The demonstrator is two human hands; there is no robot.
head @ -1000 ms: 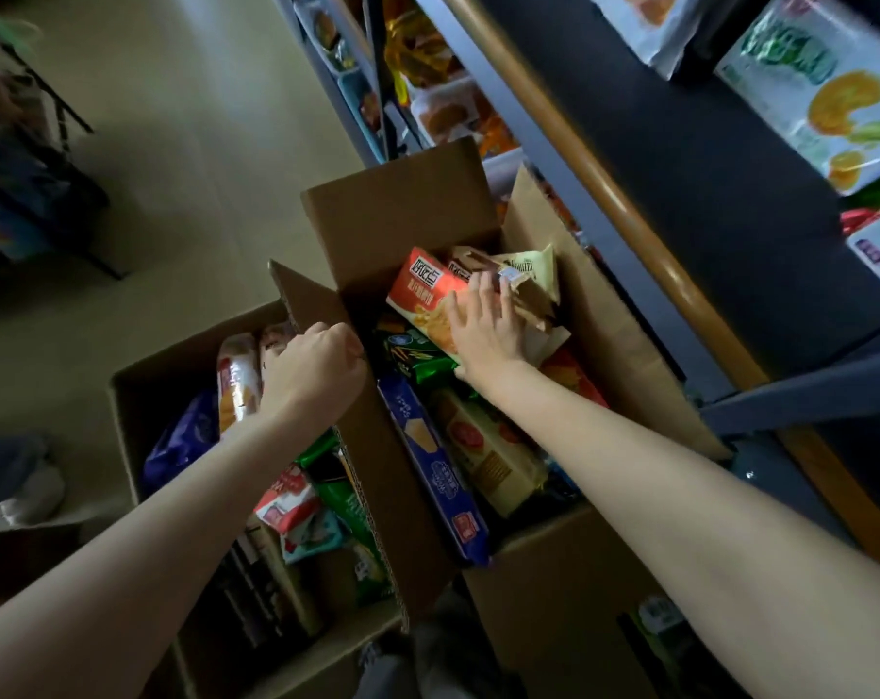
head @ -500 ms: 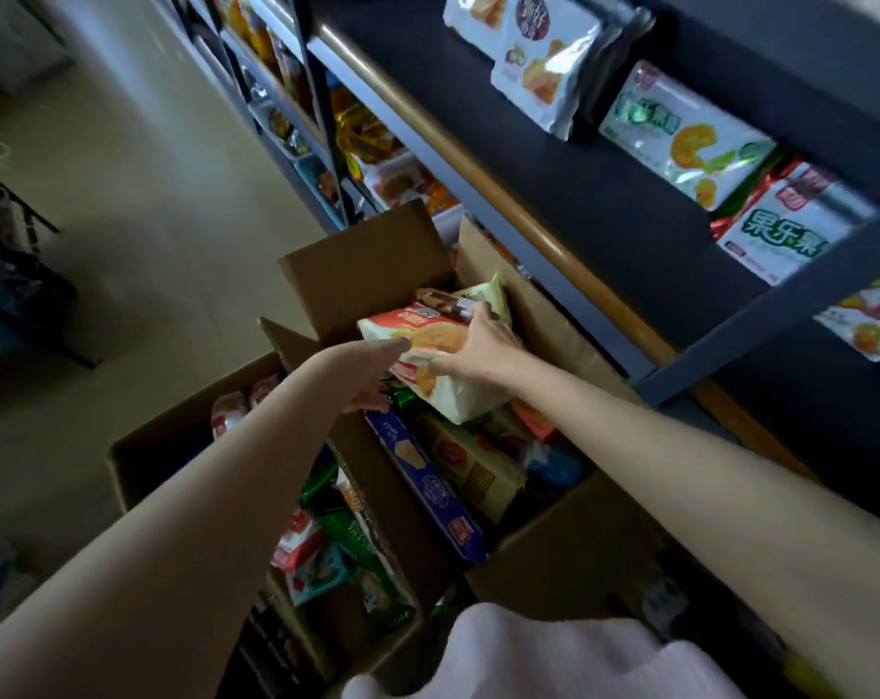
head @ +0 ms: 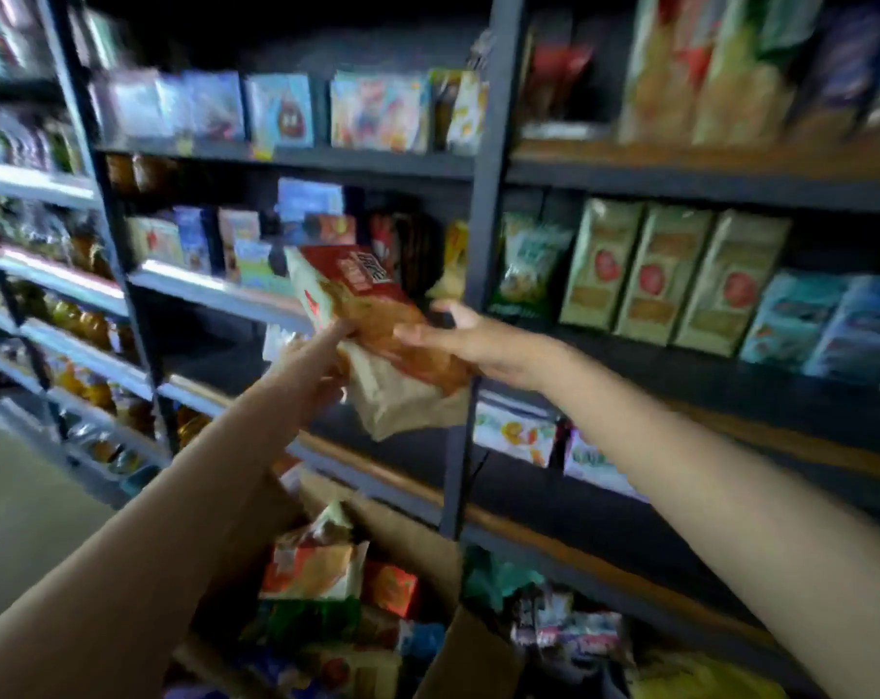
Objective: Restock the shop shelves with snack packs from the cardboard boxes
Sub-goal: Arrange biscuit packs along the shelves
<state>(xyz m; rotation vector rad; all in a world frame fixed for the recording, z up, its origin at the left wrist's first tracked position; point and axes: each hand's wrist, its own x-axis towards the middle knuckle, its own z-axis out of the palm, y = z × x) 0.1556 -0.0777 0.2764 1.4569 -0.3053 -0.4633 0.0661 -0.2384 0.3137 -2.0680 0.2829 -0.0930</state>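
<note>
Far left, the blurry shelf bays (head: 59, 295) are sitting there packed with bottles and bags, nothing I can read. The view is swinging up hard: half a second back it was looking down into the cardboard boxes, and now it's facing the shop shelves (head: 296, 158) straight on.

The left hand (head: 309, 363) is up off the box rim it was on a second ago and is touching the left edge of the snack pack (head: 362, 305). Fingers look stretched along it, but it's too blurry for me to tell if it's really gripping or just steadying.

The pack itself, red-orange and cream, is out of the box and in the air in front of the middle shelf, right by the dark upright post (head: 478, 274), tilted with its top leaning left. A paler pack (head: 402, 401) is hanging underneath, so I'm guessing two are coming up together.

The right hand (head: 470, 345) is curling around the pack's right side, thumb on top, clearly holding it.

Bottom middle, the open cardboard box (head: 458, 658) is still loaded with packs, so plenty left. Right side, the green boxes (head: 654, 274) are already lined up along the shelf's front edge.

So: picking done, placing coming up.
</note>
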